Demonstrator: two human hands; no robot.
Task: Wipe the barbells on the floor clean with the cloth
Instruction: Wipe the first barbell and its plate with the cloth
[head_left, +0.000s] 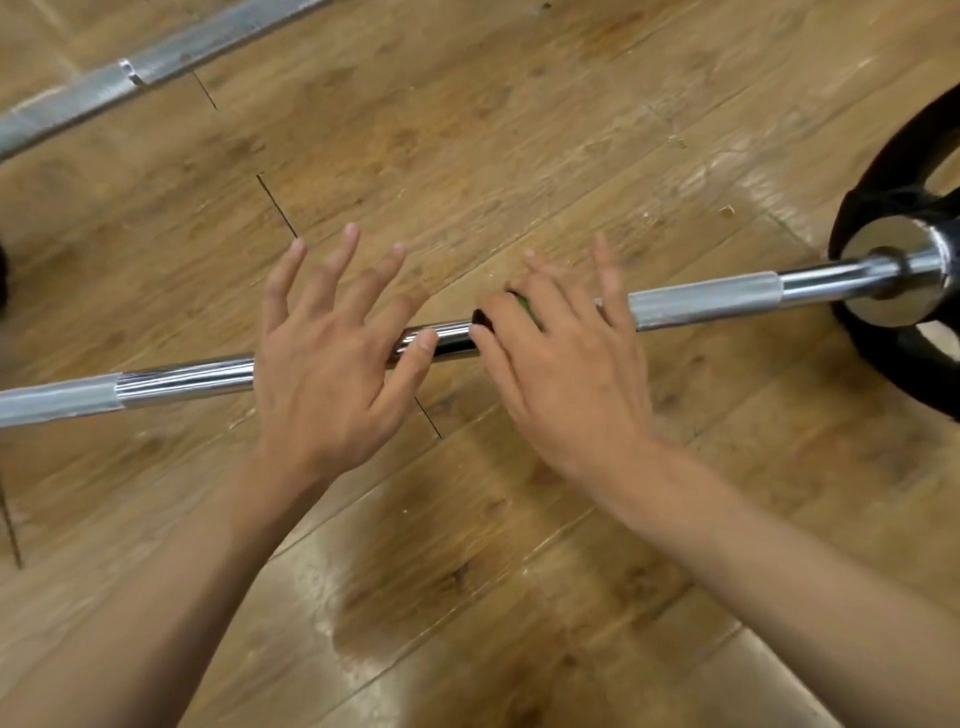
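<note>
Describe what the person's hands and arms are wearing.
Nothing: the left hand and right hand are bare, without gloves, rings or a watch. The left forearm and right forearm show no sleeve up to the frame's edge.

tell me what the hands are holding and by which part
Nothing is gripped. The left hand lies spread over the chrome steel barbell; the right hand, held flat, covers a mostly hidden green cloth on its shaft.
</note>
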